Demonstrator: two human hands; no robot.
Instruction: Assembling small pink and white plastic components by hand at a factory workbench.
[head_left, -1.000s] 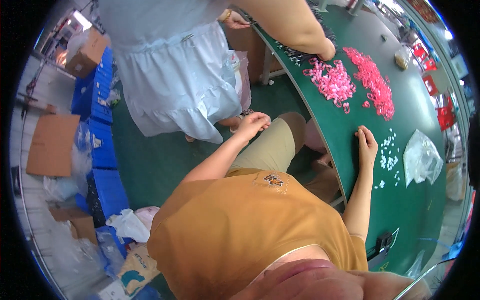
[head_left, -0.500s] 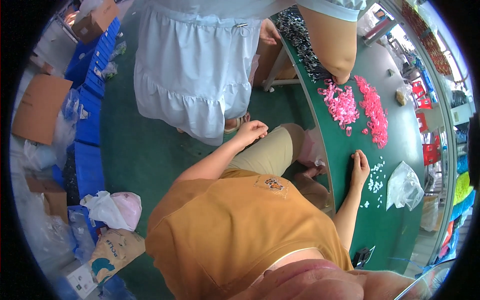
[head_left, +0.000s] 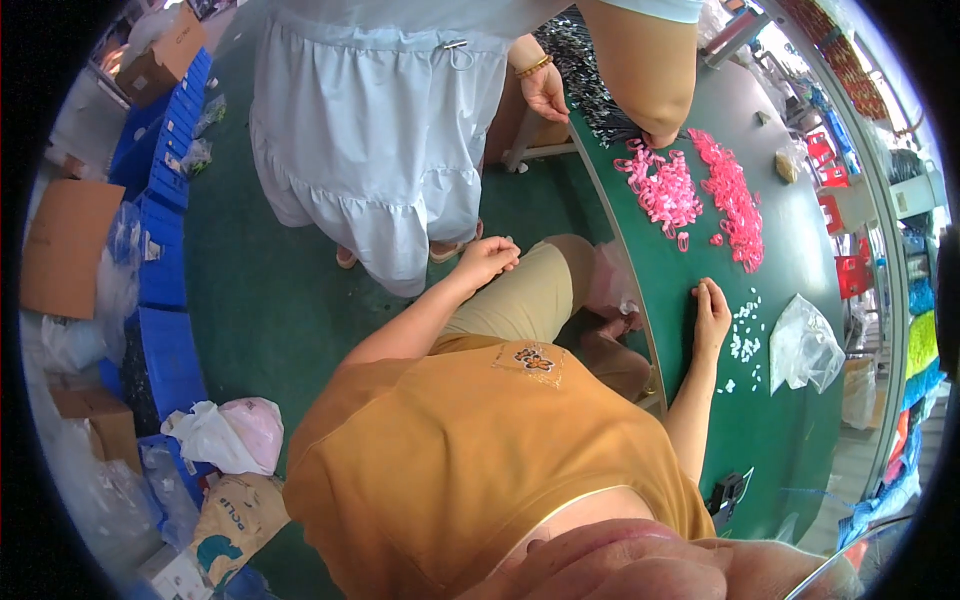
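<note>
My left hand (head_left: 487, 263) hovers by my left thigh, its fingers curled into a pinch; whatever may lie between the fingertips is too small to make out. On the green table (head_left: 670, 270) rests my right forearm, and my right hand (head_left: 711, 315) is raised there with thumb and fingertips pressed together. Nothing I can name shows in that pinch. Small white pieces (head_left: 745, 345) lie scattered just right of my right hand, beside a clear plastic bag (head_left: 803, 345). Farther up the table are two heaps of pink loop-shaped pieces (head_left: 668, 188).
A co-worker in a pale blue dress (head_left: 380, 130) stands ahead of me, one hand (head_left: 545, 95) at the table's edge, the other arm over the pink heap. Thin black pieces (head_left: 580, 70) cover the far table. Blue bins (head_left: 165, 250) and cardboard boxes (head_left: 70, 245) line the left.
The co-worker's lower hand has come down toward the table edge, and a bracelet now shows. The whole view has shifted slightly. My hands keep nearly the same pose.
</note>
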